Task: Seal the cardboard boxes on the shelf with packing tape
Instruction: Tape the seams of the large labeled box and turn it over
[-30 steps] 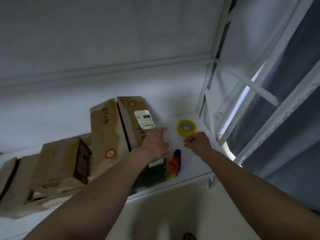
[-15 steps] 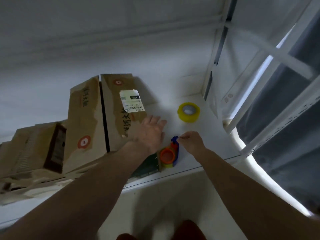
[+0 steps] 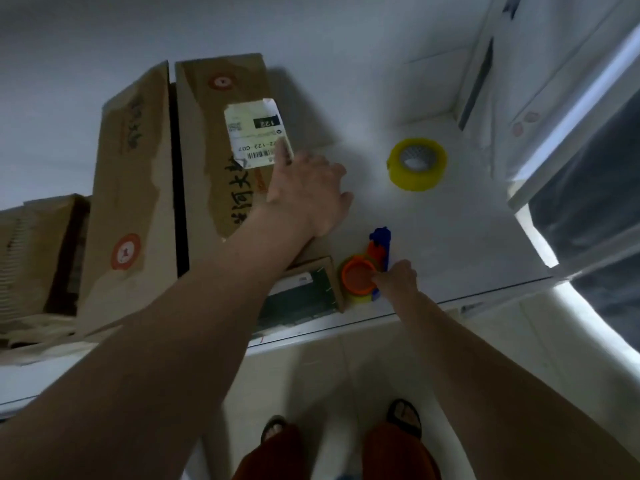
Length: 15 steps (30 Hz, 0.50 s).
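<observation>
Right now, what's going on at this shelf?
A person stands at a white shelf. Their left hand lies flat on a brown cardboard box with a white shipping label, whose top flaps show a dark gap between them. Their right hand touches the orange-and-blue tape dispenser beside the box. A yellow roll of packing tape lies further back, untouched.

Both bare arms reach forward and up from the bottom of the view. The left hand (image 3: 308,192) lies flat, palm down, fingers spread and extended, the index finger stretched farthest ahead. The left forearm runs long and straight from the lower left corner. The right hand (image 3: 396,280) sits lower and nearer, its fingers curled inward, thumb and fingertips pinched together. The right forearm comes in from the lower right. The hands are apart.
</observation>
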Motion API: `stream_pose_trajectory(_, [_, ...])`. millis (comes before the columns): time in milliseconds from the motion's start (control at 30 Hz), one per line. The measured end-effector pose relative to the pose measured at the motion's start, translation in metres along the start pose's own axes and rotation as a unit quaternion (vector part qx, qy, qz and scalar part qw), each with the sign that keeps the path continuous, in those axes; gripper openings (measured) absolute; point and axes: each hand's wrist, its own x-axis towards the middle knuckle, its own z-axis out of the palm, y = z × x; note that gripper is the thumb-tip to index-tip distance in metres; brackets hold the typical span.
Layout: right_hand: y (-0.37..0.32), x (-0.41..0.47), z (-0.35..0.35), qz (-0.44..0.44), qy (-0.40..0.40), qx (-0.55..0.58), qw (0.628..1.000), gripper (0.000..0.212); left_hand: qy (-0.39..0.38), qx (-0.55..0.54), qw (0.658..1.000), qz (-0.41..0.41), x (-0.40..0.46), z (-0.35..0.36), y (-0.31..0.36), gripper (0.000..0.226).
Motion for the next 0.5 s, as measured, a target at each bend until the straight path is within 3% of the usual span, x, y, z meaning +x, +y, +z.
stream_pose_trajectory(200, [0.018, 0.025, 0.027, 0.035, 0.007, 0.035, 0.999, 0.052, 0.033, -0.028, 0.999, -0.017, 0.003, 0.003, 0.000, 0.051])
stream_pose_trajectory(400, [0.016, 0.022, 0.027, 0.002, 0.055, 0.091, 0.994, 0.027, 0.058, -0.070, 0.996, -0.015, 0.005, 0.009, -0.002, 0.049])
stream_pose_trajectory(500, [0.003, 0.010, 0.009, -0.076, 0.075, 0.126, 0.986, 0.005, 0.070, -0.091, 0.993, -0.010, 0.002, 0.008, -0.004, 0.048])
